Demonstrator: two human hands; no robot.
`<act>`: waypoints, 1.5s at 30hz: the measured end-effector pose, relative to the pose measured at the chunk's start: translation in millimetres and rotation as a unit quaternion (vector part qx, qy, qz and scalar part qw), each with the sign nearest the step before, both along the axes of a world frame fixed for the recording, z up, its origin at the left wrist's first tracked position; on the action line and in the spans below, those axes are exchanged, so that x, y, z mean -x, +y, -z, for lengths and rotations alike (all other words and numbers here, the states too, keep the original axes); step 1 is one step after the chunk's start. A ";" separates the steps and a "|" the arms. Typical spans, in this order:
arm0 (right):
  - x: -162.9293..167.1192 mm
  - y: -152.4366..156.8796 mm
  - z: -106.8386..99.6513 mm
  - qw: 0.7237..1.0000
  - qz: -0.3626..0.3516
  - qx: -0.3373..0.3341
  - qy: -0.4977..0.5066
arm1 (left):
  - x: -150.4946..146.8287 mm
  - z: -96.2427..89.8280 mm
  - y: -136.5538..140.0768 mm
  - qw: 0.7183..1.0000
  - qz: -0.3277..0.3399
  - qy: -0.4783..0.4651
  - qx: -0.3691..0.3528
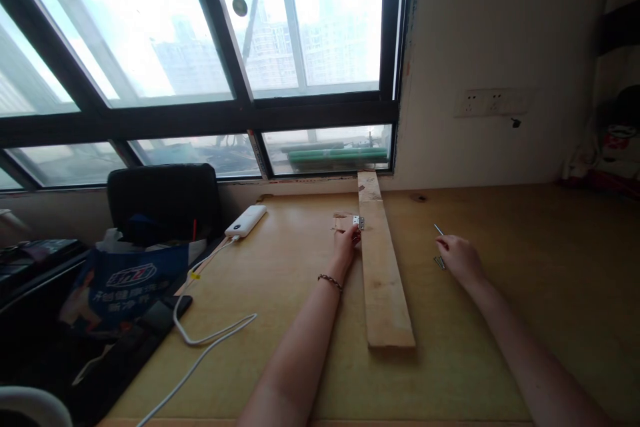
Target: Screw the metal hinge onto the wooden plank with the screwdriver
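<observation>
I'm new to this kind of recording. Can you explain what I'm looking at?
There's no robot here: these are a person's bare hands, seen from one head-worn camera looking forward and down. On the wooden table lies a long plank. The left hand is at a small metal hinge by its left edge; whether it grips or steadies it is unclear. The right hand holds a thin metal rod near some small metal pieces. Farther left lies a white power bank with its cable.
</observation>
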State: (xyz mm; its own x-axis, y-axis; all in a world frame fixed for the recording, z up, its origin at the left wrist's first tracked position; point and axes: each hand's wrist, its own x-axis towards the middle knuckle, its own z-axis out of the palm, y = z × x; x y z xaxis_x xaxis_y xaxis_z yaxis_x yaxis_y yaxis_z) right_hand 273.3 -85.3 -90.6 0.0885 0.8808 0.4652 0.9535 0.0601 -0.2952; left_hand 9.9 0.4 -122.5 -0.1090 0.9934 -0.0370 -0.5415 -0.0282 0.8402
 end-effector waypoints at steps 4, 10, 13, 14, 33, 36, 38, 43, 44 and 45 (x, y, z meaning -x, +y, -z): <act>-8.0 -0.2 -4.2 0.996 0.072 0.055 -0.017 | -0.8 -0.1 -2.5 1.000 -0.006 -0.013 0.000; -2.4 -2.2 -9.3 0.985 0.080 0.150 -0.003 | -2.3 1.1 -2.6 1.000 -0.010 -0.023 -0.006; 0.3 -4.0 -9.1 0.983 0.065 0.170 0.000 | -2.3 2.4 -1.8 1.000 -0.009 -0.017 -0.017; 1.9 -4.7 -8.8 0.982 0.064 0.175 -0.001 | -2.3 2.5 -1.7 1.000 -0.009 -0.019 -0.020; 43.4 14.0 -5.2 0.929 -0.135 -0.012 0.344 | -3.7 6.7 2.5 1.000 -0.020 -0.001 -0.010; 73.6 34.9 -18.1 0.872 -0.187 -0.039 0.452 | -4.4 8.1 4.4 1.000 -0.028 -0.004 0.005; 96.5 52.6 -25.0 0.845 -0.207 -0.046 0.491 | -5.0 9.1 5.2 0.999 -0.036 -0.002 0.001; 140.8 90.9 -21.9 0.856 -0.191 -0.032 0.479 | -6.4 11.4 6.2 0.999 -0.050 0.003 -0.014; 145.6 95.3 -18.8 0.863 -0.186 -0.035 0.469 | -6.5 11.8 6.4 0.999 -0.047 0.004 -0.016; 149.0 98.4 -15.7 0.870 -0.182 -0.039 0.456 | -6.6 12.0 6.5 0.999 -0.046 0.005 -0.018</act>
